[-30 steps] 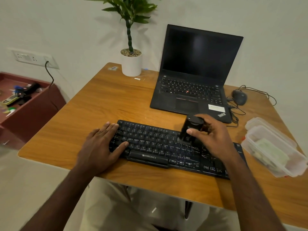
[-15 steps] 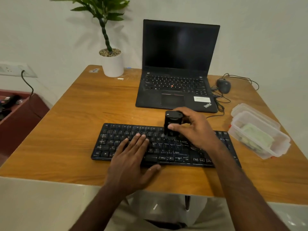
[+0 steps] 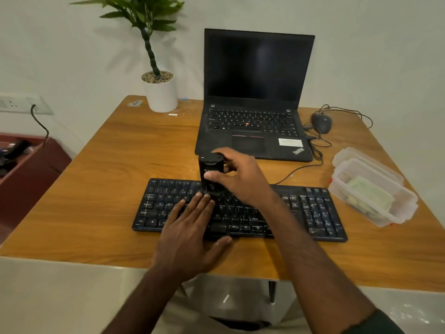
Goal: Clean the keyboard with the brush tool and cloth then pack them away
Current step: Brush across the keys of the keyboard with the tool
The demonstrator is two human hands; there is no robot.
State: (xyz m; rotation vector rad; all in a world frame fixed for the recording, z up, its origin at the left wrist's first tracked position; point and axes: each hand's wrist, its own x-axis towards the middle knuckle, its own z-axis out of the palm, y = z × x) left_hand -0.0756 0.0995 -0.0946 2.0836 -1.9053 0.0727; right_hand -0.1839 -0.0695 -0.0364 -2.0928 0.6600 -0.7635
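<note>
Nearest the camera, the left hand (image 3: 192, 227) lies flat on the black keyboard (image 3: 313, 213), fingers straight and close together over the letter keys, the thumb spread out along the front edge by the space bar. It holds nothing; it presses on the keys.

Just beyond its fingertips, the right hand (image 3: 238, 179) grips the black brush tool (image 3: 210, 171), thumb across the near face and the other fingers curled round the far side. The tool stands upright, its lower end down on the upper key rows, left of the keyboard's middle. The bristles themselves are too dark and blurred to make out.

The keyboard lies across the near part of the wooden table (image 3: 96, 189), roughly parallel to the front edge. To its right, near the table's right edge, sits a clear plastic container (image 3: 375, 201) with something pale green folded inside, possibly the cloth, though that cannot be told for sure; its lid (image 3: 349, 154) lies partly under it on the far side.

Farther back stands an open black laptop (image 3: 255, 97) with a dark screen. A wired mouse (image 3: 321, 122) rests to its right, its cable looping across the table. At the far left corner stands a potted plant (image 3: 160, 92) in a white pot.
</note>
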